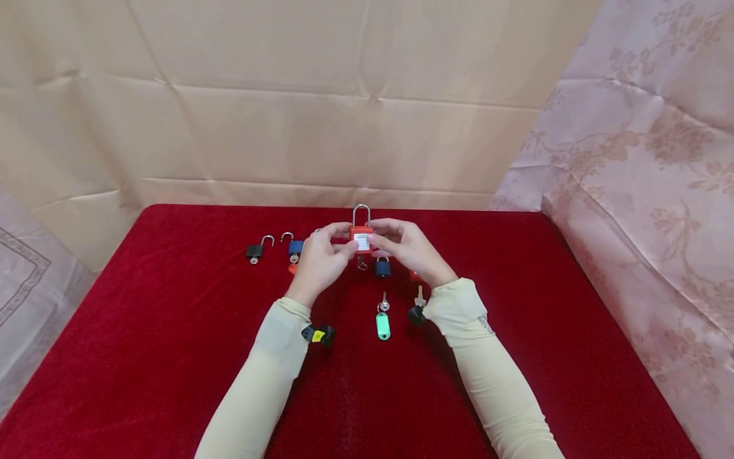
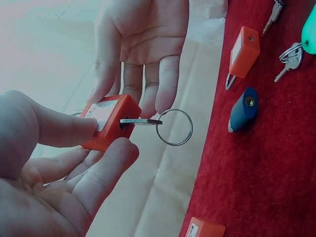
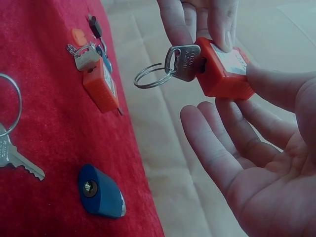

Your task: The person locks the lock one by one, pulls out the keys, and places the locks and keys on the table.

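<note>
Red, boxy and plastic-looking, the lock (image 1: 360, 239) sits mid-frame in the head view, pinched by both the left hand (image 1: 322, 262) and right hand (image 1: 414, 247), its tall metal shackle (image 1: 361, 206) upright and a flat key (image 3: 185, 62) with a wire ring (image 2: 191, 129) in its base, though I cannot tell whether it is unlatched. Left of centre, the black lock (image 1: 254, 251) and blue lock (image 1: 295, 247) lie unlatched, seemingly done; right of centre, a second blue lock (image 1: 383, 268), rounded and apparently closed, seems left to do, a green-tagged key (image 1: 385, 306) apart on velvety cloth (image 1: 172, 357).

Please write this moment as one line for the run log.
left hand: grips orange-red padlock; right hand: grips same padlock; key: inserted; shackle: upward
</note>
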The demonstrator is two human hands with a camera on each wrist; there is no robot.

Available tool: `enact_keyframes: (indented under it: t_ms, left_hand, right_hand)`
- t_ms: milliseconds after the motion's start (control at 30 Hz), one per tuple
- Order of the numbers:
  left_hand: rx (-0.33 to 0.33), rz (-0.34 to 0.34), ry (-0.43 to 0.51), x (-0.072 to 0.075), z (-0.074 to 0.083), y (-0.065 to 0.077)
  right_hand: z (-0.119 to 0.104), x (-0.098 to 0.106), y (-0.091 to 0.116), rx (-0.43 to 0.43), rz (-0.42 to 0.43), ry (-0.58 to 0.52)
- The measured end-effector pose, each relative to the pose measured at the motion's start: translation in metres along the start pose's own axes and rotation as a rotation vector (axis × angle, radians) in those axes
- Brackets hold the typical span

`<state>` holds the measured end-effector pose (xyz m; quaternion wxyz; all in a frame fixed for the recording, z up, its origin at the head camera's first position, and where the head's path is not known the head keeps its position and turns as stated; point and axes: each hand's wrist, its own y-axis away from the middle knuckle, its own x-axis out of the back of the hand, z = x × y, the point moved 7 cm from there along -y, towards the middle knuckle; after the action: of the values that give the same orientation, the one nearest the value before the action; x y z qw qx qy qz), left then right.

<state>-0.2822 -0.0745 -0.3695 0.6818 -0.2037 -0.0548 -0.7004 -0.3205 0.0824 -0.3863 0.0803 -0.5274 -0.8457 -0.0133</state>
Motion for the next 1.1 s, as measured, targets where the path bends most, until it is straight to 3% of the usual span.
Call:
enact_keyframes:
  t_ms: [400, 667, 1100]
  left_hand:
    - [-0.017, 0.005, -0.01, -0.001, 0.001, 0.0]
    - [-0.009, -0.022, -0.029, -0.001, -0.002, -0.003]
    - [-0.001, -0.136, -0.068, -0.02, -0.007, 0.001]
  right_hand:
    - [-0.005, 0.003, 0.0, 0.08, 0.039, 0.048]
    - [-0.011, 0.012, 0.0, 0.129, 0.154, 0.004]
    - [-0.011, 0.02, 0.006, 0.142, 0.211, -0.025]
